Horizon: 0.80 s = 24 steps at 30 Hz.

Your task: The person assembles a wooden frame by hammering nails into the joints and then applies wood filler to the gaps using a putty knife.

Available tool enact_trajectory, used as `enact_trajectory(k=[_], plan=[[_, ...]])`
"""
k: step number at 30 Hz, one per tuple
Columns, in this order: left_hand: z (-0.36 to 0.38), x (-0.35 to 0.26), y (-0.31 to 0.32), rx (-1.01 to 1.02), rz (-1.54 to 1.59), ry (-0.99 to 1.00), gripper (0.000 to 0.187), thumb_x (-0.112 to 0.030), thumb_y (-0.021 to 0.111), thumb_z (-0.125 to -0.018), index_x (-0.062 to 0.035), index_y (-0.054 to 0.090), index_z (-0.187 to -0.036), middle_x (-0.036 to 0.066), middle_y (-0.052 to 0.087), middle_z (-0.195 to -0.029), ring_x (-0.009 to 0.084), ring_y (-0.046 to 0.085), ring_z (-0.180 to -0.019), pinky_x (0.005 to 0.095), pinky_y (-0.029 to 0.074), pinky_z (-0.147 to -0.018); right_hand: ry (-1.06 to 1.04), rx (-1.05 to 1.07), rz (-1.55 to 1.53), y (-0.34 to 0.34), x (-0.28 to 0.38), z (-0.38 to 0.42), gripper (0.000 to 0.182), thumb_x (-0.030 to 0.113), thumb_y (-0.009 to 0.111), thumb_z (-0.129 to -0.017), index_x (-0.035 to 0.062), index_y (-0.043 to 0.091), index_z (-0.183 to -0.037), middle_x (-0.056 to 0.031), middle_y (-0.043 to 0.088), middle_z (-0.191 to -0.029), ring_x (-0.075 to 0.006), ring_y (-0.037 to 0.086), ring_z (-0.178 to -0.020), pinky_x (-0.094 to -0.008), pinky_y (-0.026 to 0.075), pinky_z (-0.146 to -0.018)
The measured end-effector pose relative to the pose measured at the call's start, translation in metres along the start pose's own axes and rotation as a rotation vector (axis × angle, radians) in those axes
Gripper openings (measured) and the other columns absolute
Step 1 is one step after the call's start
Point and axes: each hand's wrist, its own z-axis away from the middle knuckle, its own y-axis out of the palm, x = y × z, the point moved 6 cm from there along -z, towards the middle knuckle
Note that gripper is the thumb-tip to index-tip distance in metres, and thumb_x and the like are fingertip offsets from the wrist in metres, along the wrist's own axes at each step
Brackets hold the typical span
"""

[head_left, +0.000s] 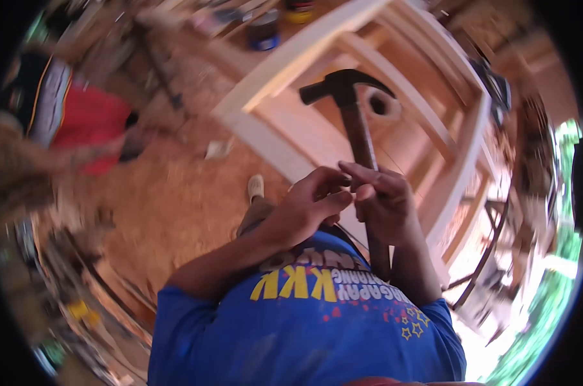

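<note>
Right hand grips hammer mid-handle, head pointing forward, wooden frame beyond both hands. Left hand half-curled by right fingertips; contents unclear. Best keep handle snug, fingertips free.

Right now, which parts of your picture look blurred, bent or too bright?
Head view: motion smears the red cloth at left; glare whites out lower right; the lens seems to bow the wooden frame; hammer fairly clear; corners black.
</note>
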Motion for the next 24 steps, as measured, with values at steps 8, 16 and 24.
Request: enact_trajectory(k=[8,16,24], plan=[[0.006,-0.067,-0.034,-0.343,-0.559,0.480,0.021,-0.021,0.074,-0.098,-0.0093,0.071,-0.114,0.005,0.067,-0.093,0.0108,0.065,-0.076,0.0279,0.047,-0.060,0.105,0.295,0.193,0.025,0.000,-0.073,0.045,0.022,0.076,-0.096,0.0124,0.068,-0.138,-0.0070,0.064,-0.099,-0.0135,0.060,-0.084,-0.0308,0.049,-0.070],[0.044,-0.106,-0.164,-0.482,-0.461,0.682,0.013,-0.002,0.071,-0.094,-0.0022,0.076,-0.106,0.005,0.067,-0.095,0.0123,0.065,-0.085,0.0256,0.051,-0.073,0.264,0.163,0.245,0.070,0.003,-0.124,0.138,0.031,0.097,-0.068,-0.0031,0.004,-0.164,-0.0119,0.068,-0.104,-0.0102,0.059,-0.076,-0.0261,0.050,-0.066],[0.049,-0.053,-0.331,-0.860,0.178,0.323,0.017,-0.020,0.064,-0.104,-0.0079,0.062,-0.116,0.005,0.072,-0.101,-0.0012,0.035,-0.057,0.0184,0.028,-0.051,0.486,-0.086,0.903,0.026,0.025,-0.171,0.051,0.011,0.079,-0.082,-0.0006,0.060,-0.128,-0.0041,0.064,-0.081,-0.0127,0.061,-0.065,-0.0274,0.050,-0.062]])
